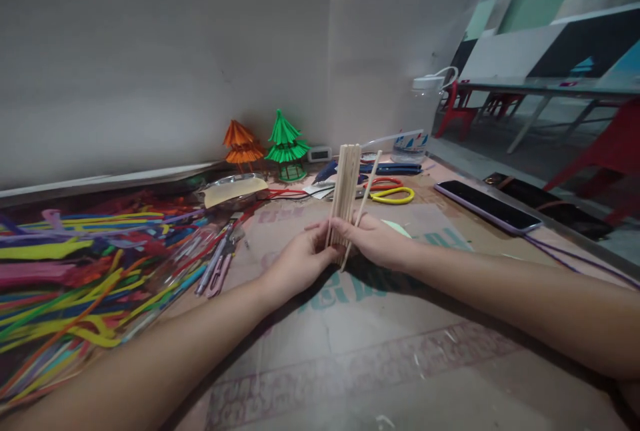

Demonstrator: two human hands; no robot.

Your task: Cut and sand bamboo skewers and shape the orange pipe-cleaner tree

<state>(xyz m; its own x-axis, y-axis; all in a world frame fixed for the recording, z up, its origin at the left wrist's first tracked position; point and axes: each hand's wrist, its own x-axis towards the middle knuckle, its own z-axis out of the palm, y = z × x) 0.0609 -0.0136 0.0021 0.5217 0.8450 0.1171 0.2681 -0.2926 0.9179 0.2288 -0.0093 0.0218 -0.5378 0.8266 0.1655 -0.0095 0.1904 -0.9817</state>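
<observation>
Both hands meet over the middle of the cardboard-covered table point(380, 351). My left hand point(297, 261) and my right hand point(373, 241) are closed round the lower end of a bundle of thin wooden sticks point(347, 181), held upright. One stick point(363, 207) leans out to the right of the bundle, still pinched in my right hand.
A heap of coloured pipe cleaners point(75, 277) covers the table's left. Orange point(243, 144) and green point(286, 144) paper trees stand by the back wall, with a metal dish point(233, 191), yellow-handled scissors point(393, 194), a glue gun point(327, 171), a phone point(487, 207) and a plastic jug point(420, 117).
</observation>
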